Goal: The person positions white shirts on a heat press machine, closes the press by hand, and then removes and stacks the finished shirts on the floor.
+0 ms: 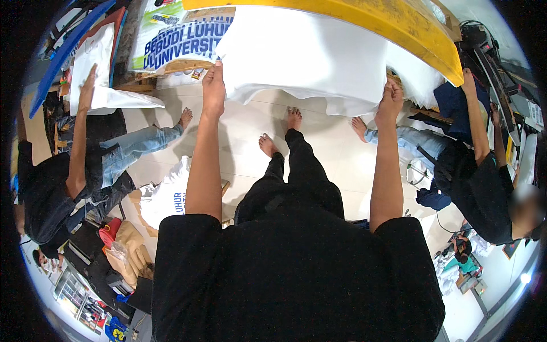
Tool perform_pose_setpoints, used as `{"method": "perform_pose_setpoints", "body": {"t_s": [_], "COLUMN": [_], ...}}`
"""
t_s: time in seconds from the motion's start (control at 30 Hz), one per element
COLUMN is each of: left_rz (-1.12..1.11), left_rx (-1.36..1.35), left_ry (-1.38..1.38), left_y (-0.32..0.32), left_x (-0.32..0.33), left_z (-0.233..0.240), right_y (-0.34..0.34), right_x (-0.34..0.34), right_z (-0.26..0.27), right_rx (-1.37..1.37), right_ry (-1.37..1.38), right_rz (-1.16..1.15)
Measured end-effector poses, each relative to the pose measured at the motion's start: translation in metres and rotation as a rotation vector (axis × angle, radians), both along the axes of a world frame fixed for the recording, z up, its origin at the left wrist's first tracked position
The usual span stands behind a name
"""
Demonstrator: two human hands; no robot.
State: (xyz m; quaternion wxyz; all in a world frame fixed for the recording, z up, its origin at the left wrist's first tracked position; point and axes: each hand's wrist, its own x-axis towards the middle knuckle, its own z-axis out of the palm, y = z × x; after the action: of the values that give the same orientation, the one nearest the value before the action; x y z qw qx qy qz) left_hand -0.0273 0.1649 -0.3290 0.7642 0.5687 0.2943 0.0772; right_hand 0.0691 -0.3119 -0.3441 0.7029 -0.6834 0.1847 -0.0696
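Note:
A white fabric garment [307, 51], probably a T-shirt, stretches between my two hands, with its near edge hanging in loose waves. My left hand [215, 87] pinches its left near corner, thumb on top. At the right near corner, my right hand [389, 100] grips the same cloth with curled fingers. The garment's far part passes under the edge of a scuffed yellow panel [342, 17], which hides it there. Beside my left hand lie printed transfer sheets [183, 45] with large blue lettering.
At left, a co-worker's hand [87, 85] rests on a white shirt [96, 47] near a raised blue panel [68, 55]. At right, another person's hand [469, 81] is by the yellow panel's corner. White printed fabric [166, 199] is piled low at left. Bare feet stand on the tiled floor [316, 102].

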Motion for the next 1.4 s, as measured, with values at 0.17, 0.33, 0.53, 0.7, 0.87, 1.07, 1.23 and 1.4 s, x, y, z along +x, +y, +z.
{"method": "perform_pose_setpoints", "body": {"t_s": [0.17, 0.33, 0.53, 0.7, 0.87, 1.07, 1.23, 1.4], "left_rz": [0.006, -0.035, -0.026, -0.051, -0.031, -0.04, 0.011, 0.019], "left_rx": [-0.243, -0.296, -0.301, -0.288, -0.313, -0.298, -0.293, -0.264], "left_ry": [-0.001, 0.002, 0.019, -0.011, 0.037, 0.043, 0.0, -0.042], "left_y": [-0.003, 0.004, 0.007, 0.012, 0.013, 0.013, 0.016, 0.017], "left_x": [-0.004, -0.009, -0.011, -0.012, -0.011, -0.009, -0.009, -0.011], "left_z": [0.022, 0.043, 0.038, 0.032, 0.038, 0.038, 0.025, 0.023], "right_y": [-0.008, -0.023, -0.032, -0.029, -0.028, -0.032, -0.033, -0.038], "right_x": [0.006, 0.01, 0.01, 0.004, 0.001, -0.001, -0.003, -0.001], "right_z": [0.034, 0.059, 0.06, 0.056, 0.06, 0.062, 0.058, 0.056], "right_rx": [0.303, 0.242, 0.471, 0.441, 0.362, 0.325, 0.415, 0.541], "right_ry": [0.288, 0.481, 0.451, 0.361, 0.431, 0.406, 0.402, 0.368], "right_rz": [0.148, 0.301, 0.249, 0.259, 0.272, 0.265, 0.261, 0.219]}}
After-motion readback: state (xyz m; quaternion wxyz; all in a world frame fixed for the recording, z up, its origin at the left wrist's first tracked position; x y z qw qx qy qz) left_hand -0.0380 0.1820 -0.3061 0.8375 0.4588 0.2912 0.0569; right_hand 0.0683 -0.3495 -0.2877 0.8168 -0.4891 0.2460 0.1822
